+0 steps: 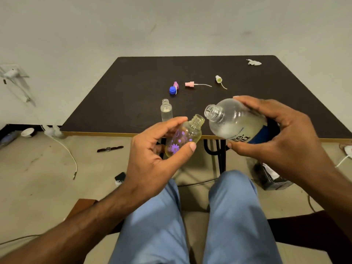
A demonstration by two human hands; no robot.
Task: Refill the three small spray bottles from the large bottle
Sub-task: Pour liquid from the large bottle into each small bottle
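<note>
My left hand (152, 149) grips a small yellowish bottle with purple flowers (183, 137), uncapped and tilted, its neck pointing up to the right. My right hand (282, 130) holds the large clear bottle with a blue label (234, 121), tipped to the left, its open mouth just above and beside the small bottle's neck. Some liquid lies in the large bottle. A small clear bottle (166, 110) stands uncapped on the dark table (133, 77) behind my left hand. On the table lie a blue cap (172, 90), a purple sprayer head (176, 85), a pink sprayer head (190, 84) and a yellow-white sprayer head (219, 79).
A crumpled tissue (254, 62) lies at the table's far right. On the floor are a wristwatch (109, 149), a white cable (66, 149), a paper cup (27, 132) and a dark box (272, 178). My knees in blue trousers (190, 216) sit below the table edge.
</note>
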